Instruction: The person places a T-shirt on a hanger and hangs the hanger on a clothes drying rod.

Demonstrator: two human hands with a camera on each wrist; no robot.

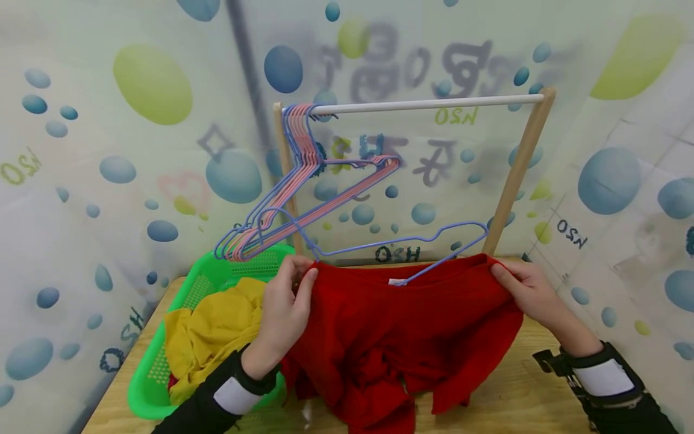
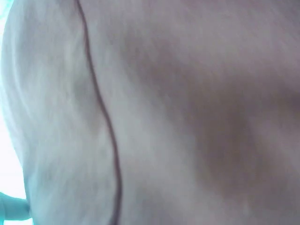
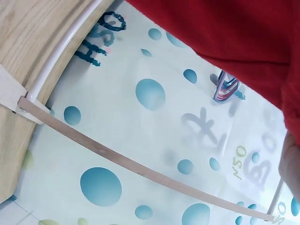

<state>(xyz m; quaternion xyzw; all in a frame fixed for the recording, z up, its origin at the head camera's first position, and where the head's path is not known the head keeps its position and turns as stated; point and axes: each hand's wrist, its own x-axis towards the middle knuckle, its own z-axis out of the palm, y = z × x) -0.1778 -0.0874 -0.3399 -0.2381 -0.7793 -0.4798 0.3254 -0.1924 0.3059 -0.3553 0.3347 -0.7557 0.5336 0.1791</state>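
My left hand [image 1: 286, 304] pinches the left top edge of a red garment [image 1: 401, 337] between thumb and fingers. My right hand [image 1: 528, 289] grips its right top corner, thumb in front. The waist opening is spread between both hands, with a small white label inside; the lower part hangs in folds. A blue hanger [image 1: 379, 244] slants through the opening, its hook to the left and its lower part hidden by the cloth. In the right wrist view the red garment [image 3: 253, 37] fills the upper right. A blurred close surface covers the left wrist view.
Several pink and blue hangers [image 1: 303, 157] hang at the left end of a white rail [image 1: 434, 105] on wooden posts. A green basket [image 1: 143, 386] on the wooden table [image 1: 520, 386] holds yellow cloth [image 1: 217, 319]. Dotted sheeting stands behind.
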